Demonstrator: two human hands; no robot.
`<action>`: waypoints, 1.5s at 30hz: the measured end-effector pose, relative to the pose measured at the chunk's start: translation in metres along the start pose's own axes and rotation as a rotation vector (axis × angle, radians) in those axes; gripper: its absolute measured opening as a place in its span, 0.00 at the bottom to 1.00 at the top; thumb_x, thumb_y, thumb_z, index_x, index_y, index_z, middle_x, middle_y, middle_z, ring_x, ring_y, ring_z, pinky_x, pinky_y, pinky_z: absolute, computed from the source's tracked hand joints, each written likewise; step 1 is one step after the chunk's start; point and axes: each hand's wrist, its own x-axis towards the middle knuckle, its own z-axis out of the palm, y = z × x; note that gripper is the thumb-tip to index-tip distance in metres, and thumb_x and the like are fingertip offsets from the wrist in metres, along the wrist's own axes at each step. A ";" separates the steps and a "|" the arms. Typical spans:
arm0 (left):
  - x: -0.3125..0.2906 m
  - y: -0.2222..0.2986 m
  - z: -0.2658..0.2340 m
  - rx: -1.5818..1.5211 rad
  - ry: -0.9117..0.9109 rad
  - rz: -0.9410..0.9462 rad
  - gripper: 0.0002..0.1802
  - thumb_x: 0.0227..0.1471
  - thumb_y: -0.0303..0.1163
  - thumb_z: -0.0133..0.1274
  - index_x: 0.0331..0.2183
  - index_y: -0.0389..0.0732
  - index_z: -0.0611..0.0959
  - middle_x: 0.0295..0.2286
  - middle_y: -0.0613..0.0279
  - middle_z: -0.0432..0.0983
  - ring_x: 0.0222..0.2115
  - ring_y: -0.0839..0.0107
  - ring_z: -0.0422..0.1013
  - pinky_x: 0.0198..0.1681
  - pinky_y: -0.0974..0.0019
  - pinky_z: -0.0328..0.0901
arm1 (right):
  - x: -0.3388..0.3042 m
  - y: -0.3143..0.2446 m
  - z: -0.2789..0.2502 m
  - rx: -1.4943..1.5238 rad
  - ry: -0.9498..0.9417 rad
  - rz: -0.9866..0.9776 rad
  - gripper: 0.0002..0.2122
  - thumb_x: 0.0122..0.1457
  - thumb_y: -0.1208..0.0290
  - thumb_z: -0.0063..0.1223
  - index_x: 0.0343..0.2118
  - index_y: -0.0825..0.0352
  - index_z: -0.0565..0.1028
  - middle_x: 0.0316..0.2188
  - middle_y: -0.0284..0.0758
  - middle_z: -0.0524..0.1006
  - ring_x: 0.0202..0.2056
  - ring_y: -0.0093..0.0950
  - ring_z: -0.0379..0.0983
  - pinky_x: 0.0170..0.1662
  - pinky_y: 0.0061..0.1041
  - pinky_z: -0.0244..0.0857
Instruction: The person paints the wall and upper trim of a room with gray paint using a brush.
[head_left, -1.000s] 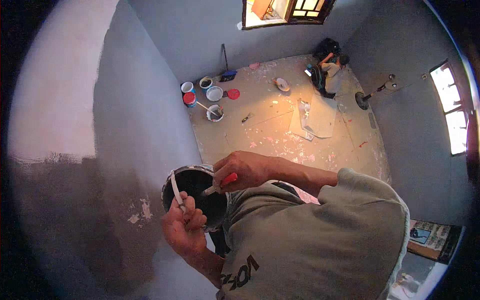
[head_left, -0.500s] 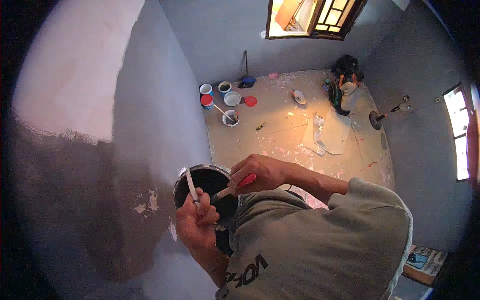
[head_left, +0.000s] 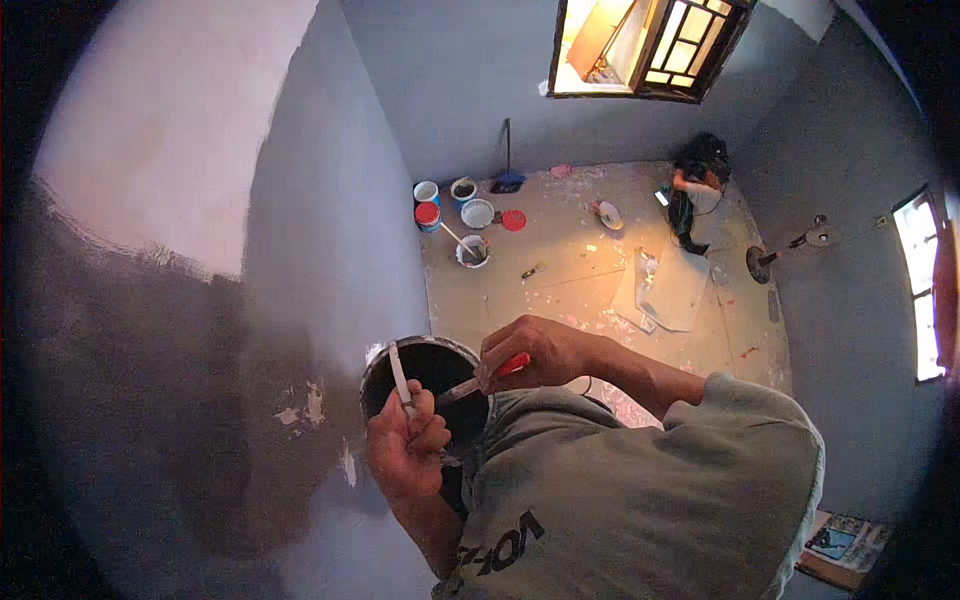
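Observation:
My left hand [head_left: 408, 450] is closed round a white strap-like bucket handle [head_left: 402, 375], which runs up to the rim of a dark round bucket [head_left: 452, 343]. The bucket hangs close to my body beside the left wall, and its inside looks nearly black. In my right hand [head_left: 530, 350] is a red-handled tool [head_left: 515, 364] with a flat greyish blade, its far end down inside the bucket's mouth. Whether that blade is a scraper or a brush I cannot tell. My fingers partly cover its handle, and the bucket's lower part is hidden.
The left wall [head_left: 330, 200] has pale, grey and dark wet-looking patches. Several paint buckets [head_left: 478, 213] and a blue broom [head_left: 508, 182] stand by the far wall. A person [head_left: 700, 190] sits at the far right corner, near sheets [head_left: 670, 290] on the floor and a standing fan [head_left: 760, 265].
The whole view has shifted slightly, so the room appears lower and farther right. Both hands keep their holds. The person in the corner has changed posture, and a bright small object shows beside them.

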 end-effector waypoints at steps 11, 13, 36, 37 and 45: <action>0.001 -0.002 -0.001 0.025 0.025 -0.015 0.19 0.48 0.38 0.40 0.38 0.32 0.63 0.18 0.68 0.54 0.11 0.82 0.46 0.13 0.77 0.44 | 0.000 0.007 0.000 0.119 0.092 -0.085 0.05 0.44 0.75 0.56 0.25 0.66 0.74 0.24 0.35 0.74 0.28 0.31 0.71 0.32 0.27 0.64; 0.001 -0.003 0.001 0.063 0.030 -0.039 0.20 0.49 0.38 0.40 0.38 0.32 0.63 0.19 0.68 0.54 0.11 0.82 0.46 0.13 0.77 0.44 | -0.003 0.007 -0.002 0.108 0.066 -0.046 0.05 0.44 0.76 0.55 0.25 0.67 0.74 0.24 0.36 0.74 0.28 0.31 0.71 0.32 0.26 0.64; 0.002 -0.006 0.011 -0.025 0.020 -0.014 0.17 0.47 0.35 0.40 0.36 0.31 0.63 0.17 0.68 0.51 0.11 0.83 0.44 0.12 0.78 0.42 | -0.006 0.005 -0.003 0.147 0.033 -0.081 0.06 0.43 0.77 0.56 0.26 0.67 0.74 0.25 0.37 0.74 0.29 0.32 0.71 0.31 0.27 0.64; 0.002 -0.005 0.010 -0.024 0.023 -0.012 0.17 0.47 0.35 0.40 0.36 0.31 0.63 0.17 0.68 0.51 0.11 0.83 0.44 0.12 0.78 0.42 | -0.006 0.006 -0.003 0.150 0.031 -0.082 0.06 0.43 0.77 0.56 0.26 0.67 0.74 0.25 0.37 0.74 0.29 0.32 0.71 0.31 0.27 0.64; 0.002 -0.004 0.011 0.020 0.054 -0.002 0.16 0.50 0.35 0.38 0.37 0.32 0.64 0.17 0.69 0.51 0.11 0.83 0.44 0.13 0.78 0.43 | -0.008 0.007 -0.004 0.144 0.057 -0.072 0.05 0.43 0.77 0.56 0.26 0.67 0.74 0.25 0.37 0.74 0.29 0.31 0.71 0.31 0.26 0.64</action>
